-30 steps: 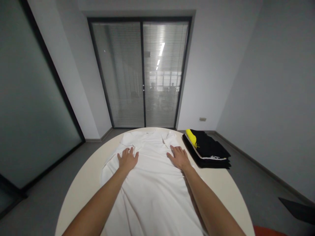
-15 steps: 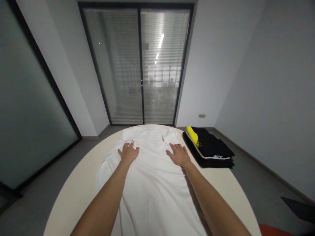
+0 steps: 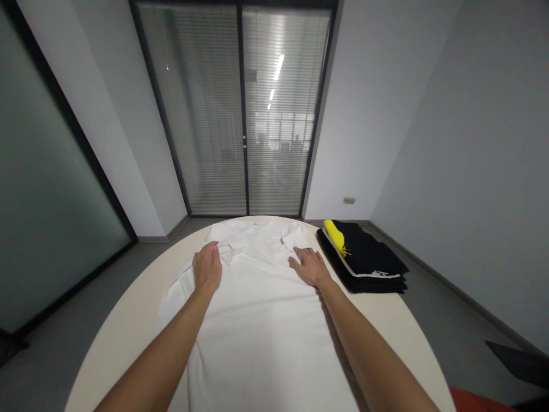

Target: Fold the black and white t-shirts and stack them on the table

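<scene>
A white shirt (image 3: 257, 320) lies spread flat on a round cream table (image 3: 124, 332), collar toward the far edge. My left hand (image 3: 207, 269) rests palm down on the shirt's upper left, near the shoulder, fingers stretched out together. My right hand (image 3: 309, 266) lies flat on the shirt's upper right, fingers spread. Neither hand holds anything.
A stack of folded black garments (image 3: 364, 260) with a yellow piece on top sits at the table's far right. Beyond the table are glass sliding doors with blinds (image 3: 240, 114), a dark glass wall at left and grey floor around.
My left hand has slid left and outward across the shirt toward the shoulder. My right hand has barely moved. The view has tilted slightly.
</scene>
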Motion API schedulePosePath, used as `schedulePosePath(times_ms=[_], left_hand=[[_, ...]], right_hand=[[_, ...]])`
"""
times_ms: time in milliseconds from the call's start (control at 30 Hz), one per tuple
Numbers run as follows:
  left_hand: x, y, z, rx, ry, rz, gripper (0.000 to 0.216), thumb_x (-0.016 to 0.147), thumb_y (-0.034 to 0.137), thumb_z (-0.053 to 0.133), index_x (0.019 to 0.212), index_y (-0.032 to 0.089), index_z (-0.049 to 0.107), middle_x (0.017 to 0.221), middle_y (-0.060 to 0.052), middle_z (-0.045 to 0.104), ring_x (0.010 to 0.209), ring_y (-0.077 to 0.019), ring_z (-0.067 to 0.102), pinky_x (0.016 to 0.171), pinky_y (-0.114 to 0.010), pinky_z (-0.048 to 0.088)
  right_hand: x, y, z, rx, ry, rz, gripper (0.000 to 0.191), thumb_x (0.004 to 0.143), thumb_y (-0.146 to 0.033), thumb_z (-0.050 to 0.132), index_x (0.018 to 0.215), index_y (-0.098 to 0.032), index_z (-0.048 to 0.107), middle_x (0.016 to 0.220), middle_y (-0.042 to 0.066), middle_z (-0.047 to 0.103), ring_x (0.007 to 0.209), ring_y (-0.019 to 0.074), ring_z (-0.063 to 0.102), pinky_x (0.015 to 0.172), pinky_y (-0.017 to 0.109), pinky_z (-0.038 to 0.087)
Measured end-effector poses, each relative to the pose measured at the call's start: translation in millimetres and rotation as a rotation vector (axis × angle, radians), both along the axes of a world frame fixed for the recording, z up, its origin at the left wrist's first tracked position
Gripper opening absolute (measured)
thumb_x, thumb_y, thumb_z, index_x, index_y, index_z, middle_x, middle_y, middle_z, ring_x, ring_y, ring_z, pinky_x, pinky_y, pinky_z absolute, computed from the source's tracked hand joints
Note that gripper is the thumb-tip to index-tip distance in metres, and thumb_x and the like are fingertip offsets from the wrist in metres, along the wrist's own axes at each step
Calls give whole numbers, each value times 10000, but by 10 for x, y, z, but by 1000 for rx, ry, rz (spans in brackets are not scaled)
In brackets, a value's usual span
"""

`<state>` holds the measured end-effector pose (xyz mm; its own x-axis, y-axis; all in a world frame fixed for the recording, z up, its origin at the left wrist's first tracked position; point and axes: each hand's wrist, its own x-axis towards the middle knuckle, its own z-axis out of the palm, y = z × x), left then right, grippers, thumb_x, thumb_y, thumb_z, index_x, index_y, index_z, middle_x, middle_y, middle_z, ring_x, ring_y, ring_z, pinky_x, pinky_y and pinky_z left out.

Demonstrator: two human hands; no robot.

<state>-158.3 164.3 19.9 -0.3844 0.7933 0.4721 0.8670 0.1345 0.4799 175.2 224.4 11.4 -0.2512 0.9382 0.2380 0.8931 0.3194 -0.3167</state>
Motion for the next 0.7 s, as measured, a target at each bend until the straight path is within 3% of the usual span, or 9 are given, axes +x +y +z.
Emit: schedulePosePath(times_ms=[200, 333, 433, 567, 700], left_hand=[[-238, -177, -76, -35, 28, -36, 477, 1028, 289, 165, 1190, 181, 600, 1226, -97, 667, 1155, -209, 602, 1043, -329, 426], [-271, -195, -95, -95, 47, 10, 481, 1012, 253, 184, 1172, 170, 631, 1202, -120, 684, 1138, -231, 619, 1016, -357, 438], [-203, -162, -95, -139, 67, 45, 454, 1006, 348, 274, 1170, 163, 655, 1198, -144, 695, 1134, -273, 627, 1009, -411, 433], [-90, -88, -77, -182, 93, 98, 422, 937, 402, 420, 1101, 138, 706, 1215, -198, 680, 1146, -359, 612, 994, -515, 412], [-88, -57, -37, -202, 69, 119, 443, 935, 437, 412, 930, 155, 754, 1023, -197, 736, 1019, -364, 664, 897, -481, 463]], right_hand=[[-18, -76, 66, 116, 25, -49, 465, 974, -435, 435, 1350, -192, 563, 1340, 105, 610, 1268, 253, 480, 1115, 383, 265], [-17, -213, 137, 170, 17, -116, 393, 1003, -372, 367, 1236, -188, 625, 1186, 118, 664, 1130, 239, 555, 996, 327, 363], [-52, -267, 162, 134, -30, -89, 370, 1012, -354, 350, 1098, -200, 675, 1116, 108, 677, 1087, 225, 571, 949, 302, 390], [-207, -244, 187, 95, -94, -187, 314, 974, -305, 419, 1074, -159, 679, 1142, 152, 665, 1094, 262, 566, 945, 337, 406], [-381, -257, 140, 62, -67, -323, 426, 985, -399, 391, 1143, -104, 656, 1209, 224, 624, 1133, 335, 542, 908, 422, 433]])
